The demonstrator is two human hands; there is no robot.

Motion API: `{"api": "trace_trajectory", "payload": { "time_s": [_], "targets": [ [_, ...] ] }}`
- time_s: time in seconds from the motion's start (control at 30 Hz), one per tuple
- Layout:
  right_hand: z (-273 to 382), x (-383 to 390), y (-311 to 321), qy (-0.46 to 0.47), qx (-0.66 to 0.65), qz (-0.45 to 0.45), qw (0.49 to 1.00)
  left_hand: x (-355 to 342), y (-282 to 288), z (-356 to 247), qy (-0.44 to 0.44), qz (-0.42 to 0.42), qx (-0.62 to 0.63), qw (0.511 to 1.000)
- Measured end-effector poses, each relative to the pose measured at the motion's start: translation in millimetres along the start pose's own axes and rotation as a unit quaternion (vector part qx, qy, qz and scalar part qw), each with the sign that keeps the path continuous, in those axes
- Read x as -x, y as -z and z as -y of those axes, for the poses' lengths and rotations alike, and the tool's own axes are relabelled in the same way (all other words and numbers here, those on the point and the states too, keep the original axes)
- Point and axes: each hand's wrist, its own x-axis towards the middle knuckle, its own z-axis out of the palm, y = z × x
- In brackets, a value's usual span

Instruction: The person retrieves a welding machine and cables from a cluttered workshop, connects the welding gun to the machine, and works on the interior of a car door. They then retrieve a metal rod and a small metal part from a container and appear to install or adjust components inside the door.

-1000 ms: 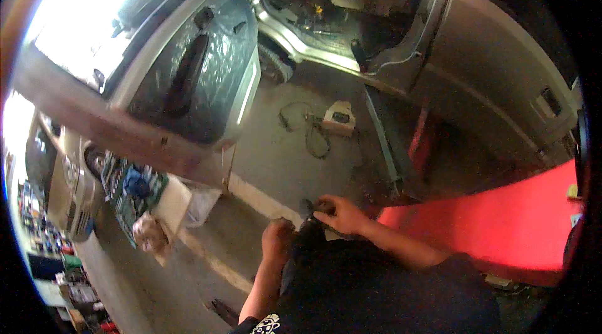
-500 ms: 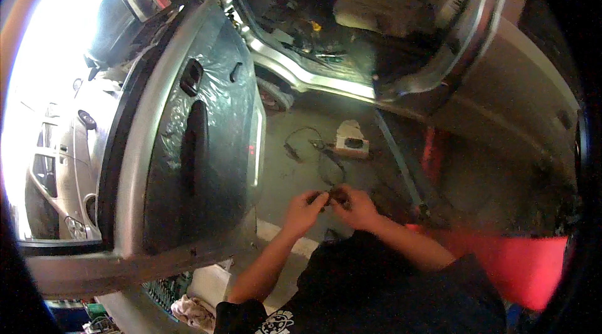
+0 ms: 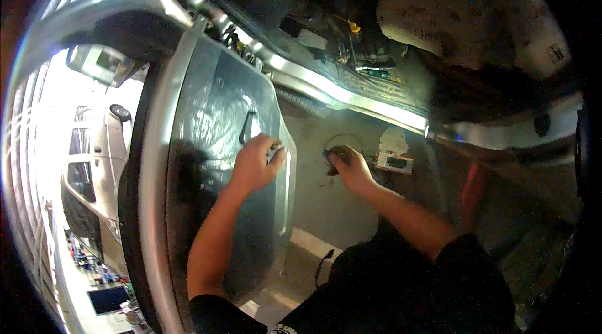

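Note:
My left hand (image 3: 257,163) is raised in front of the open car door (image 3: 241,221), close to its plastic-covered inner side. Its fingers are curled around something small and dark that I cannot make out. Just above that hand, a black crank-like handle (image 3: 248,127) sits on the door. To the right, over the floor, my right hand (image 3: 352,170) has its fingers closed on a small dark object, too blurred to name. A thin cable (image 3: 345,136) loops on the floor behind it.
An opened white box (image 3: 395,161) stands on the floor right of my right hand. Beyond runs the bright door sill (image 3: 364,108), with the dark car interior and a light seat (image 3: 433,14). A red post (image 3: 471,187) rises at the right. A white car (image 3: 94,152) stands outside.
My hands, together half a second ago, have come apart. The left has moved up and left to the door, the right slightly up. The view has shifted too.

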Motion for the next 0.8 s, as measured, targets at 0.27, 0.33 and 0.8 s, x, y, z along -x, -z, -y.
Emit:
{"api": "trace_trajectory", "payload": {
  "time_s": [0.27, 0.33, 0.8],
  "targets": [
    [1, -210, -3, 0.005, 0.108, 0.022, 0.994, -42, -8, 31, 0.051, 0.165, -0.108, 0.979],
    [-31, -268, -16, 0.032, 0.115, 0.009, 0.993, -50, -5, 36, 0.080, 0.178, -0.091, 0.977],
    [-63, -419, -109, -0.005, 0.076, 0.019, 0.997, -56, 11, 50, 0.072, 0.189, -0.081, 0.976]
  ]
}}
